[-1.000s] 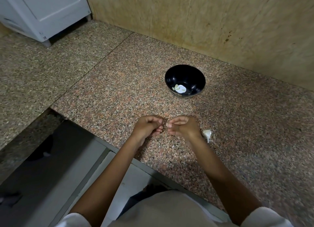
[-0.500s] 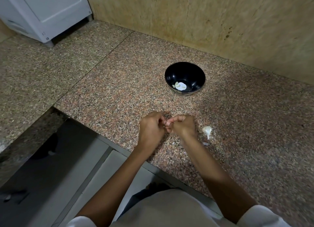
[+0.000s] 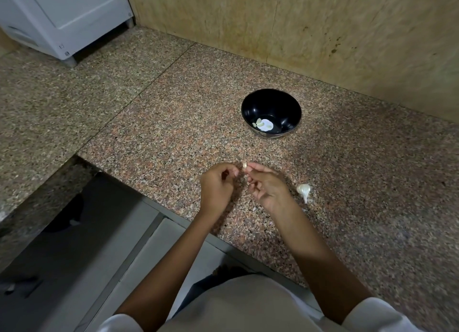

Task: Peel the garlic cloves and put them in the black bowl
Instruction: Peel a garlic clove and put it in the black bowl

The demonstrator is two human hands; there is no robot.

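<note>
- A small pale garlic clove (image 3: 245,165), smooth and cream-coloured, sits pinched at the fingertips of the right hand (image 3: 267,186), above the worktop's front edge.
- The right hand's thumb and forefinger close on the clove; its other fingers curl loosely.
- The left hand (image 3: 216,187) is curled into a loose fist just beside the clove; whether its fingertips touch it I cannot tell.
- A white papery garlic bulb piece (image 3: 304,190) with a tapered stem lies on the worktop just right of the right hand.
- A round glossy black bowl (image 3: 288,108) stands further back, towards the wall, with a few pale peeled cloves (image 3: 260,124) at its bottom.
- The speckled pink-brown granite worktop (image 3: 173,133) is polished and meets a tan mottled wall.
</note>
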